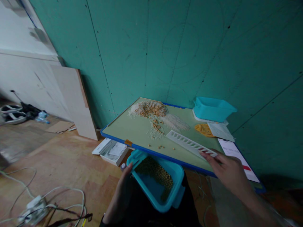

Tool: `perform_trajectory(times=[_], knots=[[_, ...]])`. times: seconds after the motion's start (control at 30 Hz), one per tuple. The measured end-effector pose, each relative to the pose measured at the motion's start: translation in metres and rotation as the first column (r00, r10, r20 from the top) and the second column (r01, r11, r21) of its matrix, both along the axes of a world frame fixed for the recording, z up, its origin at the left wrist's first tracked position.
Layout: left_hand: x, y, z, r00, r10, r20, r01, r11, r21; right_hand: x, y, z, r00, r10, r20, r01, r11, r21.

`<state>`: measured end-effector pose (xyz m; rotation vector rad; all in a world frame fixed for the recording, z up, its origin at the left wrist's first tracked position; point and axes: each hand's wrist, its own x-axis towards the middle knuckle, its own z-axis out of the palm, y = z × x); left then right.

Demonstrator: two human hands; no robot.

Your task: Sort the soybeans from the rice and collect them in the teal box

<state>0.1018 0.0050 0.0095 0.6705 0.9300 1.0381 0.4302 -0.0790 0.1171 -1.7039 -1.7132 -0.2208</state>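
My left hand point(127, 175) grips the left rim of a turquoise plastic container point(163, 206), tilted below the table's front edge. Inside it lie small dark green beans point(146, 170) and round yellowish beans point(165, 177). In my right hand point(223, 165) is a long white plastic strip with a row of slots point(189, 143), its far end low over the tabletop. Beyond that end, white rice-like grains point(175, 122) and a heap of yellowish beans point(151, 109) spread over the table. A few loose beans point(161, 147) sit near the front edge.
The pale green table point(118, 129) has a blue edge and stands by a green wall point(132, 63). At its right are another turquoise container point(213, 108), a yellow cloth-like item point(204, 130) and a sheet point(233, 154). An open white box point(115, 153) and cables with a power strip point(36, 208) are on the floor.
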Motion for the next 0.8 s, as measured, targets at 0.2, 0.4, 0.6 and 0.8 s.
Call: perform_trajectory(times=[0.2,0.4,0.6,0.8], knots=[[0.003,0.000,0.004,1.000,-0.011,-0.001,0.011,1.000,0.011,-0.013,-0.033,-0.006,0.986,0.017,0.167,-0.025,0.999,0.047],[0.002,0.013,-0.002,1.000,-0.010,-0.027,0.010,1.000,0.016,-0.046,-0.039,0.006,0.976,0.163,0.141,-0.170,0.985,0.037],[0.004,0.040,-0.019,0.999,-0.007,-0.053,0.005,1.000,-0.030,-0.045,-0.024,0.009,0.987,0.111,0.113,-0.122,0.987,0.101],[-0.007,0.061,-0.026,0.997,0.033,-0.072,-0.037,0.998,-0.057,-0.050,0.009,0.003,0.980,0.148,0.134,-0.155,0.987,0.045]])
